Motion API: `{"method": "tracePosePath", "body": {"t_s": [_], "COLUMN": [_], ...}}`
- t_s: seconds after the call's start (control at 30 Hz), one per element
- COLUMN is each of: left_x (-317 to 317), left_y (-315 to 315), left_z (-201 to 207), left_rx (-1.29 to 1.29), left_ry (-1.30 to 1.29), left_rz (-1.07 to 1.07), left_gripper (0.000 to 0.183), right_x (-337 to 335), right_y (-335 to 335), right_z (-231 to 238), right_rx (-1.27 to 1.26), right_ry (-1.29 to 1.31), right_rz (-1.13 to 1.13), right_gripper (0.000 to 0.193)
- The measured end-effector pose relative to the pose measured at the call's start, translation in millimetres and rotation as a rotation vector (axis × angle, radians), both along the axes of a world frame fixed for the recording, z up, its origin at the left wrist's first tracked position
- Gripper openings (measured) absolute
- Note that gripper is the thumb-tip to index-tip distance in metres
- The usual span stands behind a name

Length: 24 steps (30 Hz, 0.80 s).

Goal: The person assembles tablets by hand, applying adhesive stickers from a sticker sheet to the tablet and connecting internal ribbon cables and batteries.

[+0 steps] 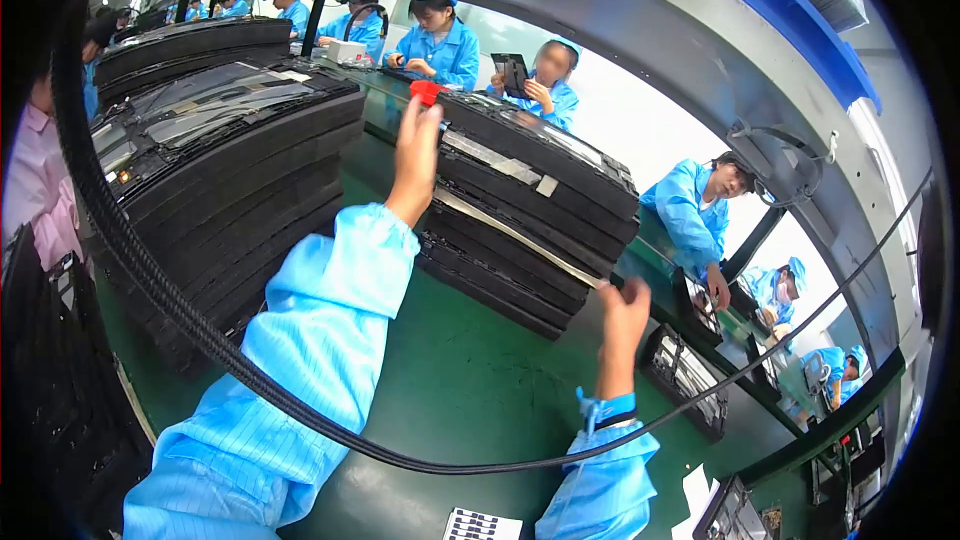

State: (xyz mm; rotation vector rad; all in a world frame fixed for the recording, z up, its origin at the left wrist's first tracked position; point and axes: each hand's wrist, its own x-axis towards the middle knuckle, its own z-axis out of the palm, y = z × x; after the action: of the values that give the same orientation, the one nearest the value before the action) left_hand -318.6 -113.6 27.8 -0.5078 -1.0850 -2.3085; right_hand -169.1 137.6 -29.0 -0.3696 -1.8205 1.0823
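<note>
My left hand (416,162) reaches up at the left end of a stack of black foam trays (510,240), fingers stretched out. A small red object (425,92) shows right at its fingertips; whether they touch it I cannot tell. My right hand (622,325) is at the stack's lower right corner, thumb and fingers apart, slightly blurred, with nothing visible in it. Flat dark panels with pale strips (500,155) lie in the upper trays. One light strip (515,235) sticks out along the stack's front, between two layers.
A taller tray stack (240,160) stands at left, more trays (60,390) beyond it. A black cable (430,465) loops across the front. Framed panels (690,380) lie at right, on a line where co-workers (690,210) sit. A printed sheet (482,525) lies near the front edge.
</note>
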Motion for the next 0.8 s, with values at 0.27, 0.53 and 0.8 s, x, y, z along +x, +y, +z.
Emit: {"method": "tracePosePath", "body": {"t_s": [0.27, 0.53, 0.8], "left_x": [1, 141, 157], "left_y": [-15, 49, 166], "left_z": [33, -42, -84], "left_rx": [-0.605, -0.906, -1.38], "left_ry": [0.027, 0.586, 0.574], "left_rz": [0.309, 0.387, -0.291], "left_gripper": [0.048, 0.033, 0.044], "right_x": [-11, 99, 185], "right_y": [-53, 48, 169], "right_z": [60, -1, -62], "right_rx": [0.115, 0.186, 0.392], "right_ry": [0.024, -0.276, -0.4], "right_rz": [0.424, 0.012, -0.762], "right_gripper": [0.049, 0.044, 0.017]}}
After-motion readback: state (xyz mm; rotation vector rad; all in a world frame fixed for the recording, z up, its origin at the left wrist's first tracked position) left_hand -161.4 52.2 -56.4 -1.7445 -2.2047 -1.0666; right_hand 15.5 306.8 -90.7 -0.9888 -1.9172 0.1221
